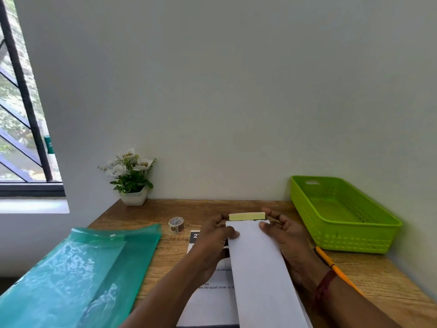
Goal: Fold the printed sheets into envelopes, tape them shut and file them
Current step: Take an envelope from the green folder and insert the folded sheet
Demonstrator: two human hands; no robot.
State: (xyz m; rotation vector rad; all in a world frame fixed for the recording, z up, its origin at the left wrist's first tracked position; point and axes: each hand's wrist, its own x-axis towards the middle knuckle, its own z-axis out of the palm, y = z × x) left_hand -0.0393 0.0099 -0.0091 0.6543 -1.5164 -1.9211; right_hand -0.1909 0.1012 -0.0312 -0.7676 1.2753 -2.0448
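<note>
A long white envelope (257, 268) lies lengthwise on the wooden desk (151, 211), over a stack of printed sheets (210, 301). Its far flap (246, 216) shows a pale yellow adhesive strip. My left hand (212, 237) grips the envelope's far left corner, thumb on top. My right hand (281, 230) pinches the far right corner by the flap. A small roll of patterned tape (176, 224) stands left of the hands. A teal plastic file folder (78, 273) lies at the left.
A bright green plastic basket (369, 235) sits at the right against the wall. An orange pencil (335, 268) lies beside my right wrist. A potted white flower (132, 178) stands at the back left, near the window (21, 114).
</note>
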